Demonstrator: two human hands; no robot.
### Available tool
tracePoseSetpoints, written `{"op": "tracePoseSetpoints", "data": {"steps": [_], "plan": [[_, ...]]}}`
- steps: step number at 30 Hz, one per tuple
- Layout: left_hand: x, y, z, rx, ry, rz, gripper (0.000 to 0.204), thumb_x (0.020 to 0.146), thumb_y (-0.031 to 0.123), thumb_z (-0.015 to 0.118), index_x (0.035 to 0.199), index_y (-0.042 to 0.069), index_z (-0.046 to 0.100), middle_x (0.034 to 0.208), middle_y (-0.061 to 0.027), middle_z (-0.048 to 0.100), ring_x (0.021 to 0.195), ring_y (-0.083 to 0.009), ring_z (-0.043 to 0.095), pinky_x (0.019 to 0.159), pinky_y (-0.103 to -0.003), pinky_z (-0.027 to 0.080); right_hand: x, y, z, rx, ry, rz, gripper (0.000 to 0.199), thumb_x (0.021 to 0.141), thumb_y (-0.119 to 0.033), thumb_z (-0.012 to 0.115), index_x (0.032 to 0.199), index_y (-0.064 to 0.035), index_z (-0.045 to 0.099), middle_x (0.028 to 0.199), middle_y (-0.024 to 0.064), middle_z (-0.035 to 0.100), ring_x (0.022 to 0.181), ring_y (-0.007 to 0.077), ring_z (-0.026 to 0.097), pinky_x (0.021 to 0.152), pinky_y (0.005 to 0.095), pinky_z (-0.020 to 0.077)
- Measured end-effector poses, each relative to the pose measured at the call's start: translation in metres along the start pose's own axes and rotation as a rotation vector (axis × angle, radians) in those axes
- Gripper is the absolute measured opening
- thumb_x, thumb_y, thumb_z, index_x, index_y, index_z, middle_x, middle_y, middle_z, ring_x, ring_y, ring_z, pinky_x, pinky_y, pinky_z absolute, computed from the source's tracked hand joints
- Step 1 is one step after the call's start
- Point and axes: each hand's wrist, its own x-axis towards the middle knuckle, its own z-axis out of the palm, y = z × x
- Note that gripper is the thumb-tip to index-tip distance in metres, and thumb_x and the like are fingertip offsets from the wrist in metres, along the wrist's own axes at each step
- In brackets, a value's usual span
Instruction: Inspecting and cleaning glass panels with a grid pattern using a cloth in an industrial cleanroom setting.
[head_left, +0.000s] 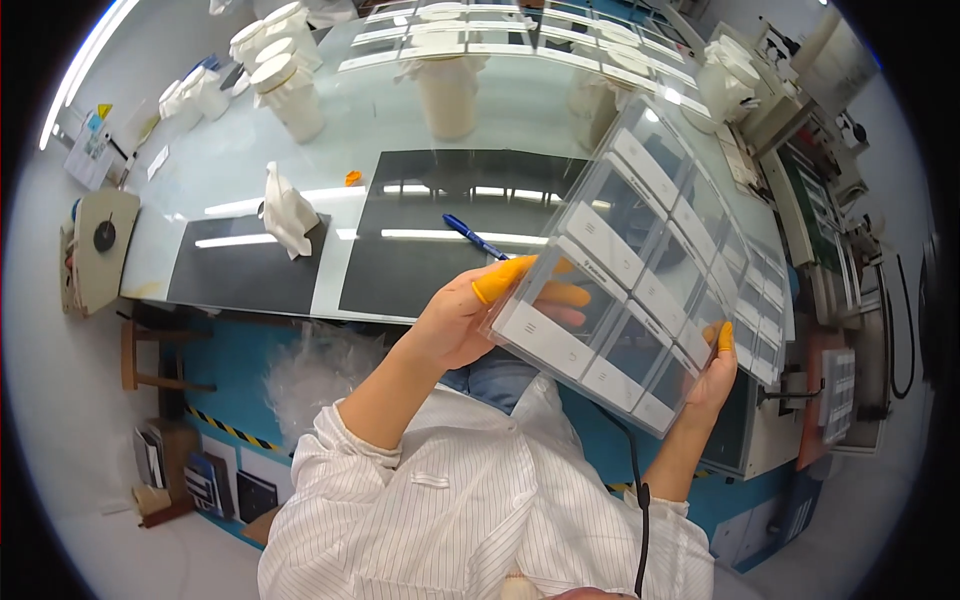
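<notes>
A clear plastic panel (632, 272), divided into a grid with white printed strips, is tilted in front of me, above the table's near edge. My left hand (462, 318) grips its left edge, with an orange finger cot on the thumb and orange on fingers seen through the clear plastic. At the lower right edge my right hand (712, 378) is closed on the same panel, an orange cot on one fingertip. Just beyond my left hand a blue pen (470, 236) lies on a black mat (420, 200), partly hidden by that hand.
A crumpled white cloth (288, 212) stands on a smaller dark mat (225, 270). An orange scrap (353, 178) lies nearby. Cloth-covered white containers (288, 95) stand farther back. More gridded panels (768, 310) sit at the right, beside machinery (815, 210). A black cable (640, 500) hangs before me.
</notes>
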Motion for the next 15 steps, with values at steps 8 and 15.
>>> {"op": "tracePoseSetpoints", "data": {"steps": [8, 15], "plan": [[-0.008, -0.001, -0.013, 0.462, 0.31, 0.173, 0.029, 0.091, 0.002, 0.038, 0.119, 0.002, 0.046, 0.112, -0.0188, 0.055, 0.09, -0.0281, 0.063, 0.083, -0.035, 0.049, -0.016, -0.013, 0.012, -0.066, -0.038, -0.131, 0.02, 0.091, -0.022, 0.053, 0.097, -0.0033, 0.057, 0.083, 0.0033, 0.057, 0.075, 0.0123, 0.056, 0.067, 0.0252, 0.0492], [-0.014, 0.003, -0.019, 0.305, 0.351, 0.089, 0.024, 0.09, 0.003, 0.041, 0.109, -0.006, 0.051, 0.105, -0.0164, 0.059, 0.097, -0.0226, 0.059, 0.082, -0.032, 0.049, -0.027, -0.014, 0.03, -0.124, -0.007, -0.306, 0.018, 0.092, -0.02, 0.05, 0.096, -0.0038, 0.057, 0.084, 0.0025, 0.058, 0.072, 0.0101, 0.055, 0.063, 0.0219, 0.0463]]}}
